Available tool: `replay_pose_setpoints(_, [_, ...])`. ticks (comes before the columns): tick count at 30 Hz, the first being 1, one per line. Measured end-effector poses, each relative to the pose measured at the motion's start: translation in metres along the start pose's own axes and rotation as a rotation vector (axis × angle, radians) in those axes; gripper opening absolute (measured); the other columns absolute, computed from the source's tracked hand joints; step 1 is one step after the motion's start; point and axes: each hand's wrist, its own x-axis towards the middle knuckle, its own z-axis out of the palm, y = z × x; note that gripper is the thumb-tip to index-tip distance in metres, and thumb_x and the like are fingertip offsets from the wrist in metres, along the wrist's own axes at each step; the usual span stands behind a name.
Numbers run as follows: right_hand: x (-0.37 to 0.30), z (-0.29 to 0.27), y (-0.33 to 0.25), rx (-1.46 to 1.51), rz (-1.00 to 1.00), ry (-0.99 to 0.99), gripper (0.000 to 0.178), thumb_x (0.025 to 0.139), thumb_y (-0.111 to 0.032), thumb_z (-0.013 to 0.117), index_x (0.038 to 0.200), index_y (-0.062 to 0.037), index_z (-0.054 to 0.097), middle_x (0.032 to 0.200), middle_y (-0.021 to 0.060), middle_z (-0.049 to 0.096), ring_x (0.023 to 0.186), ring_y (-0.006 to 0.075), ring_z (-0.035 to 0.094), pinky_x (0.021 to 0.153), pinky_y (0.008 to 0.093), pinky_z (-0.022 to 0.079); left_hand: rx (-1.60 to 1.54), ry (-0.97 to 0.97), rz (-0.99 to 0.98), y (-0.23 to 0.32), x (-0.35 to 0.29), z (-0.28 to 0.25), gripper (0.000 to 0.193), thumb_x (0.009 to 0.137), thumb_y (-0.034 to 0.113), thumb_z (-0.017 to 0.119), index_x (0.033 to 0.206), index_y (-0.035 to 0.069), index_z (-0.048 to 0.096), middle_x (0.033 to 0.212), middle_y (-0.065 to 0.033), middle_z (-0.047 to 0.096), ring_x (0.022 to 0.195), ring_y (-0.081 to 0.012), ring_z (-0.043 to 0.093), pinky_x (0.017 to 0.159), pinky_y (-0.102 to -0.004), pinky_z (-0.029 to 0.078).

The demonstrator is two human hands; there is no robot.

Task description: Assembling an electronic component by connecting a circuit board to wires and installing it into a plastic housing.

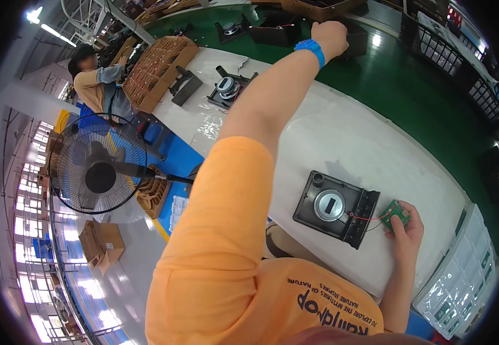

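Note:
My left arm stretches across the bench to the green belt. There my left hand (330, 39), above a blue wristband (311, 50), is curled at the edge of a black plastic housing (356, 41); its fingertips are hidden. My right hand (408, 230) pinches a small green circuit board (395, 215) between thumb and fingers. Thin red and black wires run from the board to a black speaker housing (304, 215) lying on the white bench. A round silver speaker driver (329, 205) sits in that housing.
Another speaker unit (226, 87) and a black housing (185, 86) lie farther left on the bench (341, 126). A tray of circuit boards (459, 276) stands at right. Black crates (451, 52) line the belt's far side. A fan (98, 167) and a co-worker (97, 80) are at left.

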Motion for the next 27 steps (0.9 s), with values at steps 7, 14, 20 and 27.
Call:
replay_pose_setpoints(7, [-0.001, 0.004, 0.001, -0.024, -0.035, -0.017, 0.032, 0.094, -0.009, 0.062, 0.126, -0.0036, 0.059, 0.098, 0.0020, 0.068, 0.073, 0.0069, 0.060, 0.058, 0.0201, 0.047, -0.226, 0.026, 0.214, 0.042, -0.118, -0.129, 0.021, 0.075, 0.024, 0.072, 0.088, 0.008, 0.074, 0.082, -0.0149, 0.070, 0.082, -0.0365, 0.067, 0.075, -0.0471, 0.053])
replay_pose_setpoints(14, [-0.009, 0.008, -0.007, -0.006, -0.067, 0.011, 0.028, 0.095, -0.008, 0.064, 0.122, -0.0050, 0.062, 0.098, -0.0015, 0.066, 0.076, 0.0039, 0.059, 0.059, 0.0188, 0.048, -0.353, -0.088, 0.148, 0.088, -0.231, -0.166, 0.020, 0.077, 0.021, 0.073, 0.082, 0.003, 0.067, 0.080, -0.0163, 0.065, 0.083, -0.0366, 0.066, 0.073, -0.0486, 0.052])
replay_pose_setpoints(20, [-0.012, 0.009, -0.005, 0.006, -0.142, 0.067, 0.028, 0.095, -0.007, 0.064, 0.123, -0.0050, 0.062, 0.100, -0.0008, 0.066, 0.077, 0.0037, 0.059, 0.060, 0.0184, 0.048, -0.386, -0.166, 0.037, 0.135, -0.252, -0.144, 0.015, 0.078, 0.015, 0.069, 0.082, 0.001, 0.064, 0.080, -0.0172, 0.067, 0.080, -0.0350, 0.068, 0.072, -0.0445, 0.055])
replay_pose_setpoints(27, [-0.014, 0.004, -0.003, -0.017, -0.215, 0.075, 0.029, 0.095, -0.006, 0.064, 0.124, -0.0045, 0.062, 0.101, 0.0002, 0.066, 0.078, 0.0048, 0.060, 0.061, 0.0195, 0.051, -0.400, -0.333, 0.178, 0.133, -0.240, -0.161, 0.019, 0.076, 0.014, 0.069, 0.086, -0.002, 0.068, 0.083, -0.0183, 0.069, 0.081, -0.0329, 0.070, 0.073, -0.0420, 0.056])
